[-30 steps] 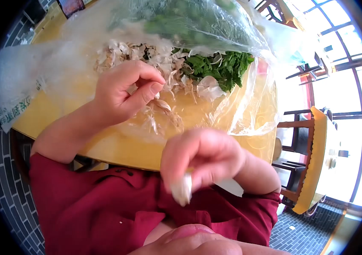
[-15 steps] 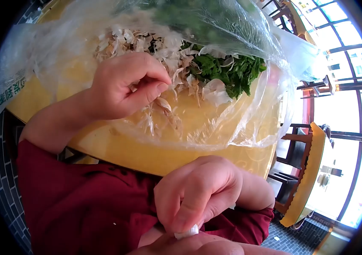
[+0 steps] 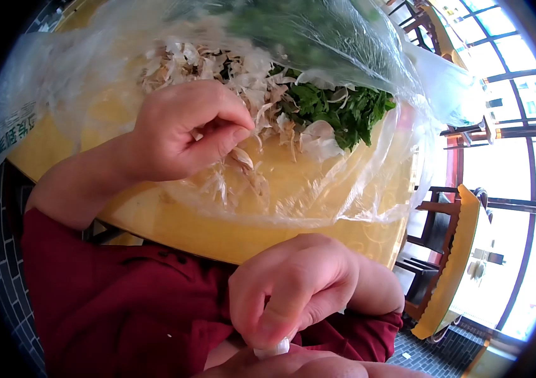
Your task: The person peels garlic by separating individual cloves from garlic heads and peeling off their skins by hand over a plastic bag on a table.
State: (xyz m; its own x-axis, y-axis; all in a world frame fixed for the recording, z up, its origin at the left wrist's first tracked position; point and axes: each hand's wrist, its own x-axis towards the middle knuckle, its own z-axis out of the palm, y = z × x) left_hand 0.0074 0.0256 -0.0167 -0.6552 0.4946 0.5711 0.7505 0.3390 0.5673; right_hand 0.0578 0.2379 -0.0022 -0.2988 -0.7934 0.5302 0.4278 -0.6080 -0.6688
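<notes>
My left hand point(image 3: 189, 132) is held above the clear plastic bag point(image 3: 318, 195) on the table, thumb and forefinger pinched together. A bit of something pale shows inside its curl, too hidden to name. Just below those fingertips lies a garlic clove in its skin point(image 3: 242, 159). Dry garlic peels point(image 3: 249, 72) are heaped beyond, beside green leaves point(image 3: 349, 113). Near the bottom edge, my right hand point(image 3: 299, 286) is closed, its fingertips on a small white piece that looks like a peeled garlic clove point(image 3: 272, 348). Bare skin lies right under it; which body part cannot be told.
The yellow table point(image 3: 205, 236) curves in front of my dark red clothing point(image 3: 123, 302). More greens point(image 3: 287, 31) show blurred through plastic at the back. Another yellow-edged table point(image 3: 453, 271) and dark chairs point(image 3: 434, 230) stand to the right, by large windows.
The white clove at my right fingertips has shifted slightly left and down. My left hand keeps its place and pinch. The whole view has moved a little.
</notes>
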